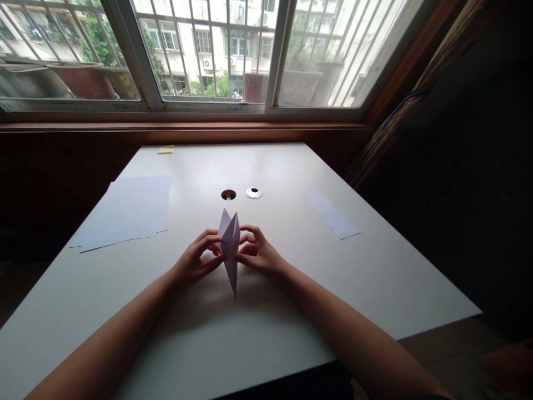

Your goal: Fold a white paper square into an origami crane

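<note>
A folded white paper (230,244), long and pointed, stands between my two hands over the middle of the table. Two points rise at its top, and a single sharp tip hangs downward. My left hand (202,254) pinches its left side between thumb and fingers. On the right side, my right hand (259,251) grips it the same way, thumb low and fingers higher. The paper's far side is hidden from me.
White paper sheets (129,211) lie stacked at the table's left. To the right is a paper strip (332,214). A round hole (229,195) and a silver grommet cover (254,193) sit beyond my hands. A yellow note (165,150) lies near the far edge, below the window.
</note>
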Available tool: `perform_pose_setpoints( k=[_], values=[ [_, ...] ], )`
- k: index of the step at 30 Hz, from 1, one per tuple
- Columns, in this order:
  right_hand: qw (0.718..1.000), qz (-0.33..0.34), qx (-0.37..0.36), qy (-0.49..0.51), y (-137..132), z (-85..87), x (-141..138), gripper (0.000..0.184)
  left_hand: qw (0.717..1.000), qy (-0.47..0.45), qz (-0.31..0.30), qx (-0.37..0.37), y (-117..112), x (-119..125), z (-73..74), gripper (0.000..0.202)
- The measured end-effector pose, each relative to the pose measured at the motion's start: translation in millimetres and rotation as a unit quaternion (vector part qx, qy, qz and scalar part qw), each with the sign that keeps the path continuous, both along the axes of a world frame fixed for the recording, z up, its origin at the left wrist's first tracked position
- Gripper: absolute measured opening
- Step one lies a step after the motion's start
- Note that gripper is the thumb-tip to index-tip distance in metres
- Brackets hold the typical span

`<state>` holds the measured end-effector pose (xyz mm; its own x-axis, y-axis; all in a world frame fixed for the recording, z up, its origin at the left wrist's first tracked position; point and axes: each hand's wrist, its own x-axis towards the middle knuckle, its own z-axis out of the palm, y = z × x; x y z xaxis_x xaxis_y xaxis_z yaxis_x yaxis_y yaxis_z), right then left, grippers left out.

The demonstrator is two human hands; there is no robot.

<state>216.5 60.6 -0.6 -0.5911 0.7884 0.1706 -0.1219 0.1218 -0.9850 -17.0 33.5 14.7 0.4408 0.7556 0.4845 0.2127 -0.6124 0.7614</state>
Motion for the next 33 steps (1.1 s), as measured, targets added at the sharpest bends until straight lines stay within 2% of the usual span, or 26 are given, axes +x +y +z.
perform_pose_setpoints(
  k=[8,12,15,20,26,33],
  values=[
    [0.999,0.004,-0.041,0.01,2,-1.1,1,0.052,0.997,-0.024,-0.028,-0.063,1,-3,-2.1,0.024],
    [0.999,-0.008,-0.05,-0.005,2,-0.6,0,0.041,0.995,0.006,-0.029,-0.101,3,-6,-1.2,0.018],
    [0.998,-0.014,-0.05,-0.042,1,3.5,-1,0.039,0.99,0.024,-0.013,-0.138,3,-6,-1.3,0.021],
    [0.996,-0.022,-0.039,-0.08,-2,11.1,-1,0.037,0.981,-0.012,0.005,-0.194,2,-2,-4.2,0.026],
    [0.996,-0.046,-0.026,-0.069,-2,8.1,-1,0.032,0.984,-0.065,-0.037,-0.163,4,3,-3.2,0.021],
    [0.994,-0.064,0.084,-0.016,-4,6.0,-2,0.024,0.993,-0.056,-0.012,-0.103,0,1,1.0,0.011]
  ],
)
